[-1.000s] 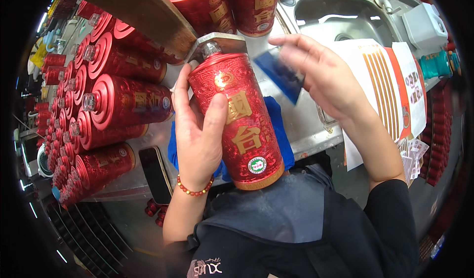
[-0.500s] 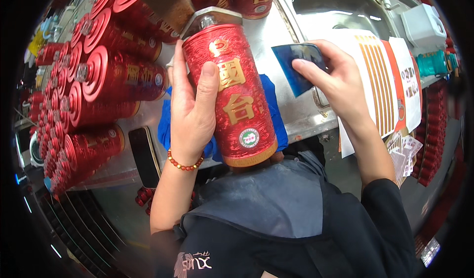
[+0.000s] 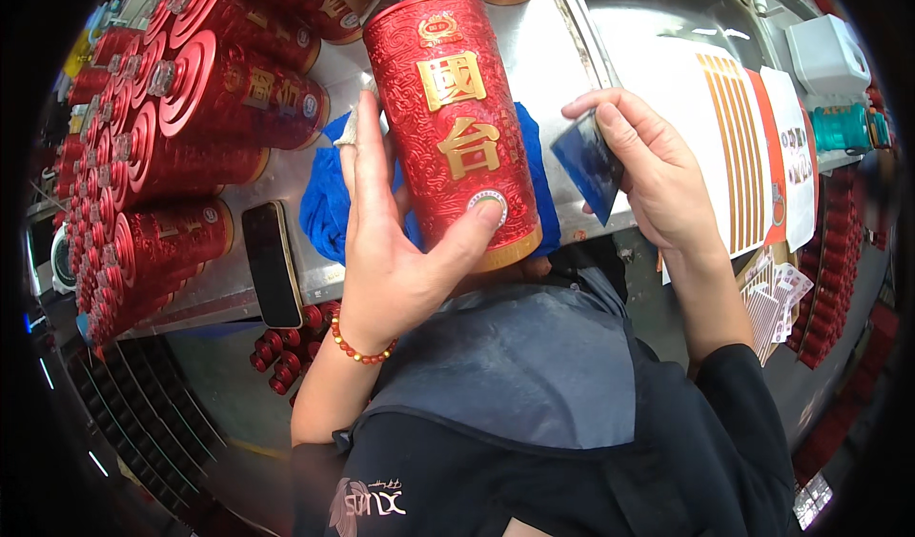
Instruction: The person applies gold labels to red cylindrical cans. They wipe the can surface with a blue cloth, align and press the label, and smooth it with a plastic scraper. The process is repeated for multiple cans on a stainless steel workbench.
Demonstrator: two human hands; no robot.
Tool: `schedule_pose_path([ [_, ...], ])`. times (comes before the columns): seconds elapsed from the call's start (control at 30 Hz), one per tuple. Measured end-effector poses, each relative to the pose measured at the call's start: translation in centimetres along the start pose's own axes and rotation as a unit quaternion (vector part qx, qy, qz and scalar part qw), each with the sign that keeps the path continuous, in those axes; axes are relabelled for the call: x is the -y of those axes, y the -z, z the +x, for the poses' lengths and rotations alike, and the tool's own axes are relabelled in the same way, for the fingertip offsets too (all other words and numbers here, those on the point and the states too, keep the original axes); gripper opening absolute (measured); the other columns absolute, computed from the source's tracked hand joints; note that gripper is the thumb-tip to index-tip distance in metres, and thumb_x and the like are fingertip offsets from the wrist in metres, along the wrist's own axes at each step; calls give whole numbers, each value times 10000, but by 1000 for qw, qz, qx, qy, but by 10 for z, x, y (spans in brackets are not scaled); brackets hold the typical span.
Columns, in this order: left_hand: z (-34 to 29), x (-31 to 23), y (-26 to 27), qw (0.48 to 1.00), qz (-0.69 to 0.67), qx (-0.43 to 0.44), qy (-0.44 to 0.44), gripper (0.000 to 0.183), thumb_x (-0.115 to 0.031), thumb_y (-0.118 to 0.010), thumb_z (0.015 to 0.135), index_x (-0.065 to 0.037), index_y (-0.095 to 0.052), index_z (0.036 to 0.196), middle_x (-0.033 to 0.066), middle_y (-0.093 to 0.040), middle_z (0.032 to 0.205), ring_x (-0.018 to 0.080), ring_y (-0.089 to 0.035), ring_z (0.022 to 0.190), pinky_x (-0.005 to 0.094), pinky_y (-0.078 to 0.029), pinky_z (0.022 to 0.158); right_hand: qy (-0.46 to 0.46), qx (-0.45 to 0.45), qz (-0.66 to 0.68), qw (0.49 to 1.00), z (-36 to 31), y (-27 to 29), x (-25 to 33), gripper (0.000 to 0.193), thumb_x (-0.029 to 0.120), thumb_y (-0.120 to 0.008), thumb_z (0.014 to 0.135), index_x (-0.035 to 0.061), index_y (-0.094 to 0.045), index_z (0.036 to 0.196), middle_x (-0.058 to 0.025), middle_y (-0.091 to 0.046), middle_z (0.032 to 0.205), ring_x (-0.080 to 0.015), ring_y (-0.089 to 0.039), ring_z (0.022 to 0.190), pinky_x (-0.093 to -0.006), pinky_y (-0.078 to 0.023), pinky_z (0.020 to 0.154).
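A red embossed bottle (image 3: 448, 99) with raised gold characters, a clear stopper and a gold base band lies tilted on a blue cloth (image 3: 329, 199). My left hand (image 3: 400, 251) holds its lower left side, fingers stretched along the flank. The thumb presses on the small round sticker (image 3: 487, 210) near the base and partly covers it. A whitish wrap (image 3: 349, 129) is on one left finger. To the right of the bottle, my right hand (image 3: 658, 170) pinches a thin blue card (image 3: 590, 168), apart from the bottle.
Many red bottles (image 3: 229, 89) lie stacked at the left. A phone (image 3: 272, 265) rests by the metal table's front edge. At the right are a sheet of gold strips (image 3: 729, 146), loose sticker sheets (image 3: 777, 294), a white jug (image 3: 827, 51) and a sink (image 3: 667, 8).
My left thumb has slid from the bottle's upper front down to the round sticker. The blue card in my right hand has turned and come lower. The view has shifted slightly.
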State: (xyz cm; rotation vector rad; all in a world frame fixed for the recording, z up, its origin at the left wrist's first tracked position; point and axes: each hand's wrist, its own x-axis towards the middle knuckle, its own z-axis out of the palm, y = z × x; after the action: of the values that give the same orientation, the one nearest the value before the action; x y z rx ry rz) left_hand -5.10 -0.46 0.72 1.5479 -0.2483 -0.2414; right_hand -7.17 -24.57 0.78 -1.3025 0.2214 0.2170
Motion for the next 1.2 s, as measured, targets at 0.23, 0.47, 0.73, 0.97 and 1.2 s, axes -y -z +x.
schedule_pose_path([
  [0.23, -1, 8, 1, 991, 130, -10, -34, 1089, -186, -836, 853, 112, -101, 1599, 251, -402, 1444, 306, -467, 1318, 394, -364, 1146, 38, 21, -52, 998, -5, -5, -9, 318, 294, -528, 1109, 58, -726, 1027, 28, -658, 920, -43, -586, 856, -208, -477, 823],
  [0.47, -1, 5, 1, 993, 115, -3, -23, 1108, -175, -846, 843, 110, -90, 1601, 238, -393, 1444, 291, -470, 1322, 383, -373, 1144, 52, 22, -56, 997, -6, -2, -9, 322, 307, -530, 1108, 59, -723, 1037, 27, -654, 938, -47, -579, 878, -220, -473, 828],
  [0.73, 0, 2, 1, 1000, 10, 22, 5, 1094, -84, -800, 880, 62, -10, 1625, 176, -384, 1457, 245, -496, 1357, 377, -425, 1139, 32, 57, -89, 994, -1, -5, -9, 351, 321, -520, 1110, 19, -682, 1031, 2, -628, 973, -59, -567, 884, -214, -450, 827],
  [0.97, 1, 6, -2, 999, -42, 0, 2, 952, -57, -726, 947, 71, -64, 1619, 189, -377, 1516, 243, -518, 1343, 365, -448, 1119, 15, 66, -156, 986, -1, -28, -5, 235, 206, -706, 1012, 36, -577, 1110, 38, -610, 783, -30, -578, 713, -185, -462, 709],
  [1.2, 1, 7, -5, 1000, -24, -16, -12, 931, -80, -722, 960, 76, -81, 1617, 187, -377, 1515, 241, -515, 1345, 365, -442, 1120, -2, 44, -153, 987, 2, -34, -3, 354, 144, -825, 902, 71, -549, 1111, 35, -632, 752, -24, -604, 688, -166, -448, 639],
])
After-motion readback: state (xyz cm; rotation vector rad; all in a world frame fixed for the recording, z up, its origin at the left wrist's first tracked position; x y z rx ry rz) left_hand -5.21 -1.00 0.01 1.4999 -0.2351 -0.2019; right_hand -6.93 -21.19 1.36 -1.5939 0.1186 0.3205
